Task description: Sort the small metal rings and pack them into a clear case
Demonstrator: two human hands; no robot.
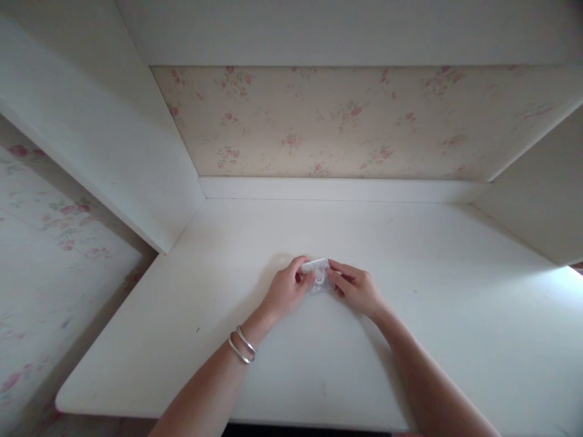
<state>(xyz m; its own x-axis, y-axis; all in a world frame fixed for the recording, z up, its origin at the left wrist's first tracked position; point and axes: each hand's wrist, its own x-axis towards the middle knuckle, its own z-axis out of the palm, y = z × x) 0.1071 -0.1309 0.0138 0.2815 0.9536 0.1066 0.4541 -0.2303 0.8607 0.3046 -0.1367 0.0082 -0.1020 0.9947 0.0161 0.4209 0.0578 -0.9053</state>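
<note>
Between my two hands is a small clear plastic packet [319, 267] with something white inside that I cannot make out. My left hand [289, 285] pinches its left side, thumb on the front face. On the opposite side, my right hand [357, 286] grips the right edge between thumb and fingers. The packet is over the middle of the white desk; whether it touches the surface cannot be told. Two silver bangles [242, 346] circle my left wrist.
The white desk [182, 364] has a rounded front left corner. White side panels [150, 182] stand at left and right, with a low ledge [337, 189] along the back. Floral wallpaper [319, 121] covers the wall behind. A tiny dark speck [197, 330] lies left of my forearm.
</note>
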